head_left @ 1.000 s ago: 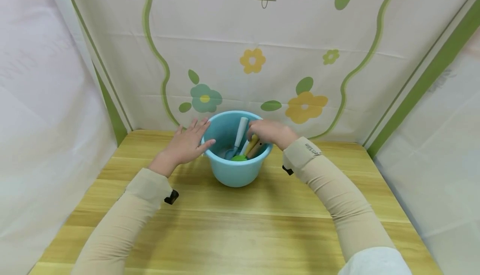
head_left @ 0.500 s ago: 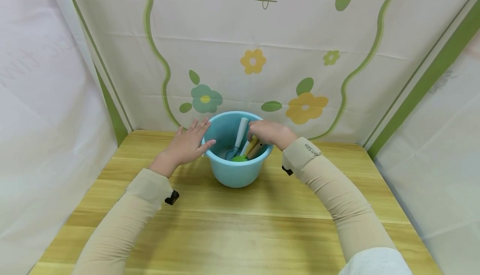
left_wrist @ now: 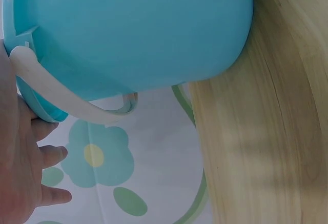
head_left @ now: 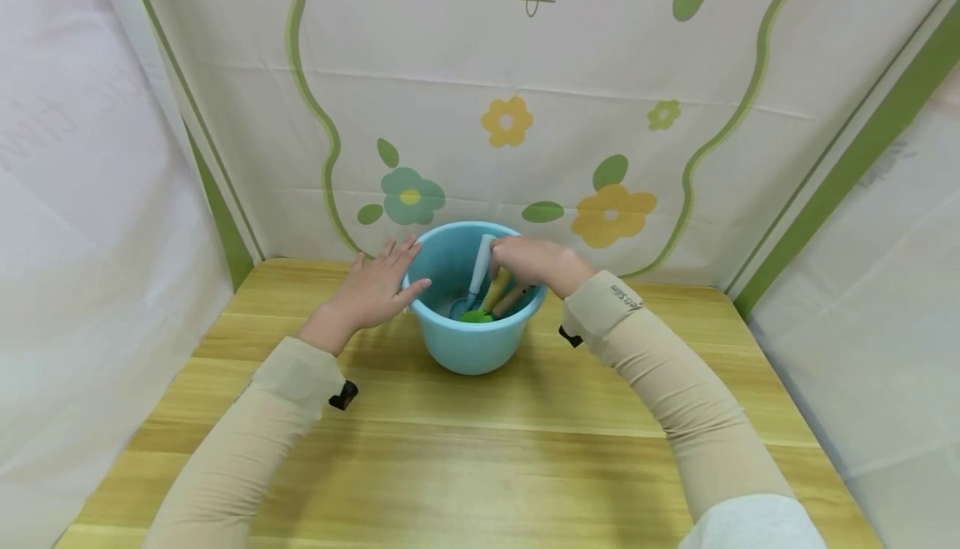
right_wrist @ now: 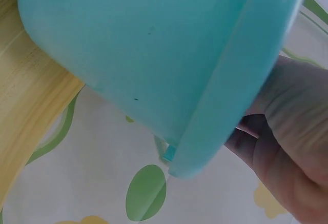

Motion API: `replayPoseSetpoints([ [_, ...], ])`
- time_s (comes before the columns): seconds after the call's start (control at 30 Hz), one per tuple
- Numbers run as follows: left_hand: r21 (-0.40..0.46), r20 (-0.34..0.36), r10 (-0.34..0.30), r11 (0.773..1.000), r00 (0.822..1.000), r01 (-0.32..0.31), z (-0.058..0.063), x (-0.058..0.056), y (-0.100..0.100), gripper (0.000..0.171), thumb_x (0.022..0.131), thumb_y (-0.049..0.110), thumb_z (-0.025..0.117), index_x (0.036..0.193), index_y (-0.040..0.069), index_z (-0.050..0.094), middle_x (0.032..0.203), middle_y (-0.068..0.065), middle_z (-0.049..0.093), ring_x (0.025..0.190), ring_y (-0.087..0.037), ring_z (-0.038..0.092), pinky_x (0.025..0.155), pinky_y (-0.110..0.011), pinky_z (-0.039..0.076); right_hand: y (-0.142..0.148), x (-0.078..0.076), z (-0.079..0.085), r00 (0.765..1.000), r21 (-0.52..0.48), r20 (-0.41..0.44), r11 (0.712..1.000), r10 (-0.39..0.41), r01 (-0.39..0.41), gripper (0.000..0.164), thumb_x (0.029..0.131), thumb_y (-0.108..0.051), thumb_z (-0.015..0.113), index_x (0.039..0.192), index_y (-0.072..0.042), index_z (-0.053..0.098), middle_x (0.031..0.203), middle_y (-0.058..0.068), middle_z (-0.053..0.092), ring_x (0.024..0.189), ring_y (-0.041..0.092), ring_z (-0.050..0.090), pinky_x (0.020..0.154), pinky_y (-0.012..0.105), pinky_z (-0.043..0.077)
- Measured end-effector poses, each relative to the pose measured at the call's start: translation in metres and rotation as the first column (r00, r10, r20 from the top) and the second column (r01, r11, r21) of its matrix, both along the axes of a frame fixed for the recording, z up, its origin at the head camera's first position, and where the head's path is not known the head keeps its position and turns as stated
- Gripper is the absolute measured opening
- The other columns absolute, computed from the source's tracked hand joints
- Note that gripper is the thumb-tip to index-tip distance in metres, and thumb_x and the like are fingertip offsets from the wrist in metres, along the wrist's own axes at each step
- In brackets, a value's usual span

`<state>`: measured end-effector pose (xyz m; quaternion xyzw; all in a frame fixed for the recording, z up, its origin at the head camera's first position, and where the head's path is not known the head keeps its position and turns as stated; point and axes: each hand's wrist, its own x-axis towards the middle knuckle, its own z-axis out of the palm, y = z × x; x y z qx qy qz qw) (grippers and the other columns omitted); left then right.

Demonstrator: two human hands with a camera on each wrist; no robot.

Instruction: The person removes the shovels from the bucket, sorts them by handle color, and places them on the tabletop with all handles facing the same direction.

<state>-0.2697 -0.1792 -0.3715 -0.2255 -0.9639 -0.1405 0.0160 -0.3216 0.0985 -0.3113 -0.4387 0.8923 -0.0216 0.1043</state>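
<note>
A light blue bucket [head_left: 472, 349] stands upright at the back of the table. My left hand [head_left: 372, 286] rests on its left rim with fingers spread. My right hand [head_left: 531, 260] reaches over the right rim, and its curled fingers hold the top of a yellow handle [head_left: 497, 289] inside. The handle leans down toward a green piece [head_left: 476, 316] at the bottom; whether they are joined is unclear. Beside it lean a blue scoop [head_left: 480, 266] with a pale handle and a brown handle [head_left: 512, 301]. The right wrist view shows the bucket wall [right_wrist: 128, 55] hiding the fingertips.
The wooden table [head_left: 465, 466] extends toward me. A pale cloth [head_left: 420, 41] with printed flowers hangs right behind the bucket, and white sheets [head_left: 97, 199] close off both sides. The bucket's white carrying handle [left_wrist: 66, 93] hangs down on the left side.
My right hand has shifted slightly left, and the yellow handle has swung left and more upright with it. The white handle beside it is now hidden. My left hand stays put.
</note>
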Motion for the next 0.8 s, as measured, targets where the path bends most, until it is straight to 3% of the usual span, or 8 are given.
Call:
replayPoseSetpoints([
  [0.2,0.003,0.006,0.004,1.000,1.000,-0.004,0.001,-0.001,0.001,0.077,0.108,0.053,0.039,0.165,0.006,0.017,0.171,-0.011,0.012,0.155,-0.039,0.007,0.113,-0.075,0.010,-0.001,-0.002,0.004,0.999,-0.006,0.031,0.999,-0.035,0.035,0.039,0.077,-0.025,0.093,0.109,-0.008,0.081,0.122,0.012,0.070,0.106,0.023,0.061,0.099,0.040,0.051],
  [0.33,0.009,0.006,0.005,1.000,1.000,-0.005,0.001,-0.001,0.001,0.077,0.108,0.053,0.039,0.164,0.006,0.018,0.171,-0.012,0.013,0.155,-0.040,0.008,0.111,-0.077,0.012,-0.002,-0.001,0.005,1.000,0.005,0.019,1.000,-0.008,0.008,0.035,0.077,-0.027,0.093,0.102,-0.005,0.081,0.105,0.011,0.073,0.091,0.022,0.058,0.089,0.037,0.053],
  [0.47,0.017,0.013,0.008,1.000,1.000,-0.008,0.000,-0.001,0.001,0.077,0.108,0.054,0.038,0.165,0.006,0.017,0.171,-0.011,0.011,0.155,-0.039,0.008,0.111,-0.078,0.012,-0.003,0.001,0.002,0.996,0.032,-0.059,0.997,0.068,-0.067,0.038,0.077,-0.033,0.092,0.097,-0.003,0.081,0.096,0.010,0.072,0.087,0.024,0.059,0.085,0.038,0.053],
  [0.57,0.021,0.016,0.008,1.000,1.000,-0.009,0.000,-0.001,0.001,0.077,0.108,0.054,0.039,0.165,0.007,0.017,0.171,-0.010,0.011,0.155,-0.039,0.008,0.111,-0.078,0.012,-0.003,0.003,-0.003,0.982,0.077,-0.146,0.991,0.118,-0.108,0.041,0.078,-0.037,0.091,0.100,-0.004,0.080,0.101,0.010,0.072,0.094,0.026,0.062,0.087,0.039,0.053],
  [0.8,0.017,0.016,0.005,1.000,1.000,-0.006,0.000,-0.002,0.002,0.077,0.108,0.055,0.037,0.165,0.007,0.016,0.171,-0.010,0.011,0.155,-0.039,0.008,0.111,-0.078,0.012,-0.008,0.005,-0.008,0.956,0.179,-0.249,0.977,0.155,-0.111,0.039,0.079,-0.043,0.089,0.092,-0.008,0.080,0.094,0.007,0.068,0.086,0.025,0.057,0.078,0.038,0.049],
])
